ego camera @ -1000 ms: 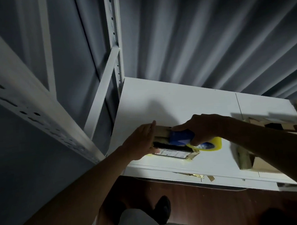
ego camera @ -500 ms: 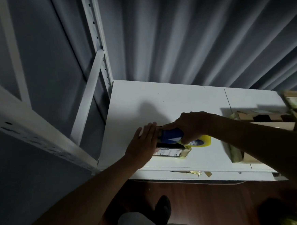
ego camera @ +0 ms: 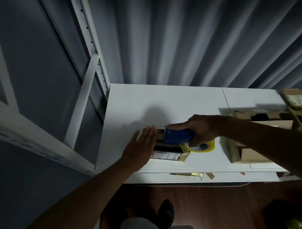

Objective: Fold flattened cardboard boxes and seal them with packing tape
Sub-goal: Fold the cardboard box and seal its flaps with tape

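Observation:
A small cardboard box [ego camera: 169, 155] with a printed label lies near the front edge of the white table [ego camera: 163, 102]. My right hand [ego camera: 202, 128] grips a blue tape dispenser [ego camera: 178, 136] with a yellow-tinted tape roll [ego camera: 203, 147] and holds it on top of the box. My left hand [ego camera: 140, 147] lies flat, fingers together and stretched out, against the box's left end. Most of the box is hidden under the dispenser and the two hands.
More cardboard boxes [ego camera: 257, 142] are piled on the table's right side, under my right forearm. A white metal shelf frame [ego camera: 87, 52] stands at the left. Grey curtains hang behind the table. Tape scraps stick to the table's front edge [ego camera: 196, 174]. Dark wooden floor lies below.
The tape dispenser has moved left along the box top toward my left hand. My left hand has flattened against the box's end. The view shifted slightly.

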